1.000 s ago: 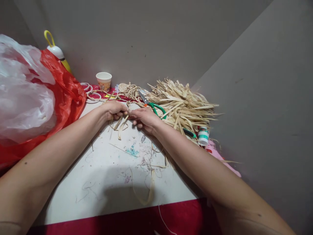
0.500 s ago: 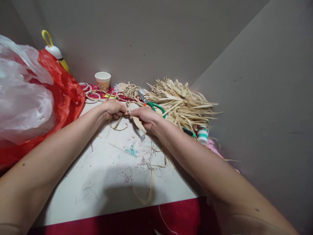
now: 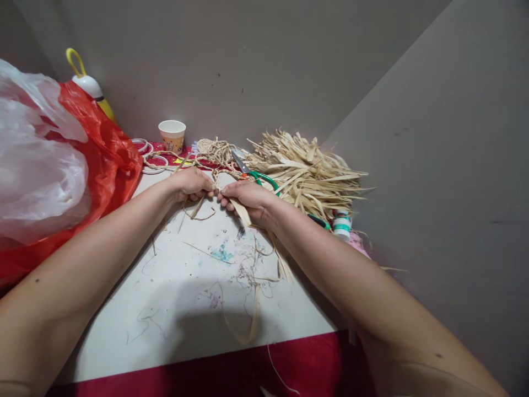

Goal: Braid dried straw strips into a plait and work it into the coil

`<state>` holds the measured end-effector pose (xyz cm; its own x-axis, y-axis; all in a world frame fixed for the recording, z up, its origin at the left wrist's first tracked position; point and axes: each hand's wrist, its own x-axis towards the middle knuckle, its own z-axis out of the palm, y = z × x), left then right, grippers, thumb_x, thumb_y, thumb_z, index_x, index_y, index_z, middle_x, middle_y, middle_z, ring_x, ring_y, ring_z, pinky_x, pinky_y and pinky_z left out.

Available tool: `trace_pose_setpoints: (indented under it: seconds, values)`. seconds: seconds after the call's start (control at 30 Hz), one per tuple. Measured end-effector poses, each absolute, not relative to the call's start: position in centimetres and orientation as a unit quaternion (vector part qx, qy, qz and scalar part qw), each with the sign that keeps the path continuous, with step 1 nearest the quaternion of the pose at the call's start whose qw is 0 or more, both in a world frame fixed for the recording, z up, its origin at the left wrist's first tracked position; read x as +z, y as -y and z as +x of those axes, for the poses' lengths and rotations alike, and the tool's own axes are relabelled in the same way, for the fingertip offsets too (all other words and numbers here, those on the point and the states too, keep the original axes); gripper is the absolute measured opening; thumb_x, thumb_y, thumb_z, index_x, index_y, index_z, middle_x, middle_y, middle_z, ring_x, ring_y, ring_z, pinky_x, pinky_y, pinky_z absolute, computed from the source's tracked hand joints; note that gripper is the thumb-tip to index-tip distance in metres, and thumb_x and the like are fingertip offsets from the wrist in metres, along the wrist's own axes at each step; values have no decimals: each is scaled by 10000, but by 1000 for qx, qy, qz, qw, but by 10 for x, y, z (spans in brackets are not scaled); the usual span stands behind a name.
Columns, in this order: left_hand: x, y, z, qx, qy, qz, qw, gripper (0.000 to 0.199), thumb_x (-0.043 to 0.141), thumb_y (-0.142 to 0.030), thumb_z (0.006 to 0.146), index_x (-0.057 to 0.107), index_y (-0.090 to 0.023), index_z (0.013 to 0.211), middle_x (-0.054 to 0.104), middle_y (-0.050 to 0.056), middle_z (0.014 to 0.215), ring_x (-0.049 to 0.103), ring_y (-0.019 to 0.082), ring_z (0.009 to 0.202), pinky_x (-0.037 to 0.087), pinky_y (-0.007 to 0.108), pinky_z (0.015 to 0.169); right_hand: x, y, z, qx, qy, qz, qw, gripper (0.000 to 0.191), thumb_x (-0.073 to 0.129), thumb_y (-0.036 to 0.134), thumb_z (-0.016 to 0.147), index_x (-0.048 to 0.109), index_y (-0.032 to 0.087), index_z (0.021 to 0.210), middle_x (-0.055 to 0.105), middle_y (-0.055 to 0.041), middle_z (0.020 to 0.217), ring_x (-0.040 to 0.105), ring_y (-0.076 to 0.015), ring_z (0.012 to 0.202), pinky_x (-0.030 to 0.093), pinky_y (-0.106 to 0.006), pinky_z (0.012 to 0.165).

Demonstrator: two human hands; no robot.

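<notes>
My left hand (image 3: 193, 184) and my right hand (image 3: 247, 199) meet over the far part of the white board, fingertips almost touching. Both are closed in a pinch on a pale dried-leaf strip (image 3: 241, 212), whose wide end sticks out below my right thumb. The part between the fingertips is small and partly hidden. A thin twisted cord (image 3: 202, 218) curls under my left hand. Just beyond my right hand lie green-handled scissors (image 3: 264, 181), blades pointing up and left. Behind them is a heap of dried-leaf strips (image 3: 308, 168).
Left stands a red and white plastic bag (image 3: 45, 165) with a yellow-topped bottle (image 3: 87, 85) behind it. A paper cup (image 3: 172, 135), white rings (image 3: 157, 164) and coiled cord (image 3: 221, 151) line the back. A small white-and-green bottle (image 3: 342, 225) is at right. Loose fibres lie on the board (image 3: 136, 275).
My right hand has turned slightly and shifted a little right, and the strip's wide end has swung right with it. My left hand stays nearly in place.
</notes>
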<state>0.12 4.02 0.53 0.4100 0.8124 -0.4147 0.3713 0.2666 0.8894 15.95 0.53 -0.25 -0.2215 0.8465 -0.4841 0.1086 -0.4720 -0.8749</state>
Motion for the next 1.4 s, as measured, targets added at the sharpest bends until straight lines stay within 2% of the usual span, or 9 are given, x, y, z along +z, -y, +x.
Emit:
trace_pose_setpoints:
  seconds: [0.13,0.3,0.47,0.63,0.9,1.0,1.1,1.2,1.4]
  values:
    - [4,-41,0,190,-513,580,604,216,563,-79,737,600,-135,532,529,-2,495,267,33,346,147,228,402,2,-7,155,698,386,-544,261,198,445,138,895,537,117,720,525,10,498,411,-44,344,248,-133,292]
    - [3,-41,0,196,-509,601,584,202,556,-93,746,608,-136,556,524,-10,503,278,36,354,160,227,403,2,-14,150,727,346,-543,238,303,393,242,944,440,152,658,388,58,426,323,-25,302,198,-104,292]
    - [2,-42,-1,189,-509,632,553,151,574,-120,733,621,-146,592,519,-19,496,280,45,351,166,233,396,1,-20,149,765,350,-500,205,268,343,173,923,462,145,685,339,73,422,257,-21,287,160,-104,293]
    - [10,-38,-2,140,-507,670,524,186,524,-132,758,618,-160,600,412,-46,420,277,62,344,179,237,399,-1,-17,144,731,349,-532,248,254,357,133,867,411,155,619,366,59,403,260,-22,283,154,-111,288]
    - [28,-33,1,87,-525,812,238,187,569,-192,710,587,-163,526,421,-27,428,355,91,436,250,231,467,-3,-15,137,687,362,-563,282,239,391,100,826,438,149,596,440,29,393,280,-26,283,174,-119,279]
    - [31,-26,10,37,-537,835,114,160,545,-242,723,649,-149,643,552,43,554,453,136,526,264,246,499,-1,-14,136,687,357,-562,290,241,393,101,838,440,151,607,455,25,397,278,-25,287,179,-113,277]
    - [32,-16,23,-42,-539,840,35,278,496,-301,754,691,-115,824,663,160,797,585,233,719,319,265,558,0,-13,137,691,352,-556,301,260,413,116,843,401,167,588,435,26,385,279,-25,293,183,-107,281]
    - [37,-7,34,-107,-536,837,30,326,468,-311,779,699,-94,857,682,209,891,624,306,833,396,300,640,0,-12,139,704,348,-542,297,281,436,127,837,360,175,572,382,44,367,265,-20,294,173,-104,286]
    - [47,2,39,-169,-524,835,23,363,442,-289,786,686,-107,984,691,210,1006,643,332,914,465,360,710,-1,-14,144,732,331,-520,291,285,466,162,834,334,169,581,369,64,389,238,-6,283,134,-113,287]
